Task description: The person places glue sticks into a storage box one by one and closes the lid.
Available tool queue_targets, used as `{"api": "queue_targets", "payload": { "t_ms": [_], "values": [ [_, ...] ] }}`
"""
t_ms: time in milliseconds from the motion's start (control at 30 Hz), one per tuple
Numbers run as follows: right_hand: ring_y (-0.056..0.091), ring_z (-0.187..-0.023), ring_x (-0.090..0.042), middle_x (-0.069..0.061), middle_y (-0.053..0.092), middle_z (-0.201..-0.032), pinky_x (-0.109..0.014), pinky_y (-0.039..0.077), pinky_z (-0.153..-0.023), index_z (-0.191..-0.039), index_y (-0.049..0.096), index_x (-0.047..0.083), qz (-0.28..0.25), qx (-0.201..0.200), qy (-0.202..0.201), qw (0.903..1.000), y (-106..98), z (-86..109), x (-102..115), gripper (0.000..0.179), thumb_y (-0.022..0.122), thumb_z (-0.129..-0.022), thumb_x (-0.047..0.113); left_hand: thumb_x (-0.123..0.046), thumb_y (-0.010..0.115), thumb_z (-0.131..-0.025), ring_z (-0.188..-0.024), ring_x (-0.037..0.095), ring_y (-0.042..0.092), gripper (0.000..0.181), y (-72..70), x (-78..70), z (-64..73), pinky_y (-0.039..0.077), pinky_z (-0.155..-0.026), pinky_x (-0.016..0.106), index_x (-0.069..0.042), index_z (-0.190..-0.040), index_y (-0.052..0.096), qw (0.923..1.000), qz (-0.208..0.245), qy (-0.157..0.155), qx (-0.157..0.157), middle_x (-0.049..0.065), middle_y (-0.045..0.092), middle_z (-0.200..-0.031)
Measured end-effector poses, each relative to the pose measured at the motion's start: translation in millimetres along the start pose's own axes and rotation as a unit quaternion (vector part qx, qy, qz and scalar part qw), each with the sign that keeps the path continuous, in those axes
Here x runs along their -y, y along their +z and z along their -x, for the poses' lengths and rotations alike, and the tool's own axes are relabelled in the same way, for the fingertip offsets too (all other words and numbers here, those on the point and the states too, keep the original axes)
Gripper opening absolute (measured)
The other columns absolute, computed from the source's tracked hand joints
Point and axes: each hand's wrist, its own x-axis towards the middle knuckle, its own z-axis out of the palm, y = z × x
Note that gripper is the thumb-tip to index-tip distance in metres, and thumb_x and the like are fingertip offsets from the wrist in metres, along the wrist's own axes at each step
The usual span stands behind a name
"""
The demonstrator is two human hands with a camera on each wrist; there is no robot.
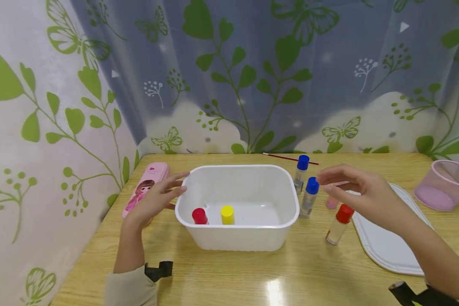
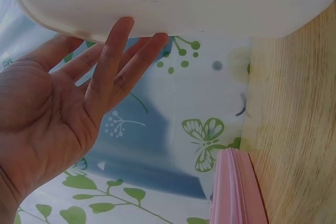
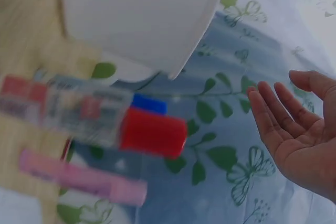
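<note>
A white plastic tub (image 1: pixel 239 239) holds a red-capped bottle (image 1: pixel 199 216) and a yellow-capped bottle (image 1: pixel 227 214); the tub's front wall hides their lower parts. At the tub's left rim rests my left hand (image 1: pixel 157 197), its fingers spread and fairly straight against the outer wall. My right hand (image 1: pixel 371 199) hovers on the right with nothing in its loosely bent fingers. Nearest to its fingertips stands a clear bottle with a blue cap (image 1: pixel 310 197). Another blue-capped bottle (image 1: pixel 300 174) is behind that one, and a clear bottle with a red cap (image 1: pixel 337 225) stands below the hand.
A pink pencil case (image 1: pixel 153 172) with a doll picture lies left of the tub. Partly behind my right hand is a pink tube (image 1: pixel 332 202). To the right are a white tray (image 1: pixel 386 250) and a pink mesh basket (image 1: pixel 441 187). A thin brush (image 1: pixel 283 157) lies by the curtain.
</note>
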Motion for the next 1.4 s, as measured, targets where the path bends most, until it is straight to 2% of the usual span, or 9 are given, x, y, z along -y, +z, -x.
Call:
{"api": "queue_targets", "payload": {
  "t_ms": [133, 267, 433, 567, 700, 867, 1033, 1133, 1400],
  "values": [
    [0.059, -0.092, -0.002, 0.003, 0.06, -0.11, -0.013, 0.045, -0.075, -0.113, 0.062, 0.01, 0.047, -0.022, 0.002, 0.9987, -7.7, 19.0, -21.5, 0.026, 0.062, -0.088, 0.005, -0.03, 0.053, -0.094, -0.117, 0.036, 0.043, 0.051, -0.5, 1.6, -1.2, 0.048, -0.08, 0.047, -0.014, -0.14, 0.038, 1.0, 0.004, -0.003, -0.002, 0.019, 0.04, -0.134],
    [0.058, -0.091, 0.002, 0.009, 0.061, -0.107, -0.012, 0.045, -0.072, -0.113, 0.062, 0.01, 0.066, -0.033, 0.03, 0.9968, -9.1, 36.8, -41.1, 0.027, 0.064, -0.087, 0.006, -0.029, 0.053, -0.094, -0.117, 0.035, 0.044, 0.05, -0.4, 1.9, -1.5, 0.048, -0.08, 0.047, -0.013, -0.14, 0.038, 1.0, 0.006, 0.0, 0.001, 0.019, 0.04, -0.133],
    [0.06, -0.088, -0.003, 0.008, 0.061, -0.106, -0.018, 0.049, -0.068, -0.115, 0.059, 0.008, 0.047, -0.027, 0.061, 0.9966, -4.0, 50.4, -58.6, 0.027, 0.063, -0.088, 0.009, -0.027, 0.052, -0.095, -0.116, 0.036, 0.045, 0.05, 0.0, 0.7, 0.4, 0.049, -0.079, 0.046, -0.012, -0.14, 0.037, 1.0, 0.006, 0.004, 0.001, 0.021, 0.039, -0.133],
    [0.062, -0.087, -0.008, 0.001, 0.061, -0.106, -0.02, 0.051, -0.068, -0.116, 0.057, 0.003, 0.026, -0.021, 0.05, 0.9982, 4.1, 53.7, -66.4, 0.03, 0.064, -0.087, 0.007, -0.027, 0.052, -0.095, -0.116, 0.037, 0.044, 0.05, -0.7, -0.2, 1.7, 0.049, -0.079, 0.045, -0.012, -0.14, 0.037, 1.0, 0.007, 0.004, 0.001, 0.021, 0.038, -0.134],
    [0.062, -0.086, -0.008, -0.002, 0.062, -0.103, -0.017, 0.049, -0.069, -0.115, 0.056, 0.003, 0.026, -0.028, 0.036, 0.9986, 12.8, 54.2, -72.7, 0.031, 0.064, -0.086, 0.004, -0.027, 0.051, -0.095, -0.117, 0.037, 0.043, 0.05, -0.6, -0.8, 1.5, 0.049, -0.079, 0.046, -0.012, -0.141, 0.036, 1.0, 0.008, 0.002, 0.002, 0.021, 0.037, -0.135],
    [0.062, -0.083, -0.005, 0.001, 0.064, -0.1, -0.016, 0.049, -0.069, -0.113, 0.057, 0.004, 0.037, -0.046, 0.033, 0.9977, 16.5, 54.5, -73.2, 0.028, 0.064, -0.086, 0.003, -0.026, 0.052, -0.095, -0.116, 0.037, 0.044, 0.05, 0.3, -1.1, 1.4, 0.049, -0.079, 0.045, -0.012, -0.141, 0.036, 0.9999, 0.011, 0.001, 0.002, 0.021, 0.038, -0.134],
    [0.063, -0.078, -0.006, 0.0, 0.066, -0.095, -0.018, 0.05, -0.064, -0.112, 0.059, 0.004, 0.041, -0.044, 0.039, 0.9974, 14.4, 53.9, -67.5, 0.027, 0.064, -0.086, 0.003, -0.027, 0.052, -0.095, -0.116, 0.037, 0.044, 0.05, 0.6, -0.5, 1.4, 0.049, -0.079, 0.045, -0.012, -0.14, 0.037, 0.9999, 0.011, 0.004, 0.002, 0.021, 0.039, -0.134],
    [0.064, -0.077, -0.007, 0.001, 0.067, -0.095, -0.019, 0.051, -0.064, -0.113, 0.06, 0.004, 0.041, -0.045, 0.036, 0.9975, 11.8, 51.1, -60.4, 0.028, 0.064, -0.085, 0.003, -0.027, 0.053, -0.095, -0.117, 0.037, 0.043, 0.05, 0.4, 0.3, 1.0, 0.049, -0.079, 0.045, -0.012, -0.14, 0.037, 0.9999, 0.01, 0.003, 0.001, 0.02, 0.039, -0.134],
    [0.063, -0.078, -0.004, 0.015, 0.062, -0.102, -0.016, 0.049, -0.065, -0.114, 0.061, 0.004, 0.046, -0.068, 0.009, 0.9966, -0.3, 37.0, -34.3, 0.032, 0.066, -0.083, 0.001, -0.028, 0.053, -0.095, -0.117, 0.036, 0.043, 0.051, 0.1, 1.6, 0.3, 0.049, -0.08, 0.045, -0.013, -0.14, 0.037, 1.0, 0.008, 0.001, 0.002, 0.02, 0.039, -0.134]
  ]
}}
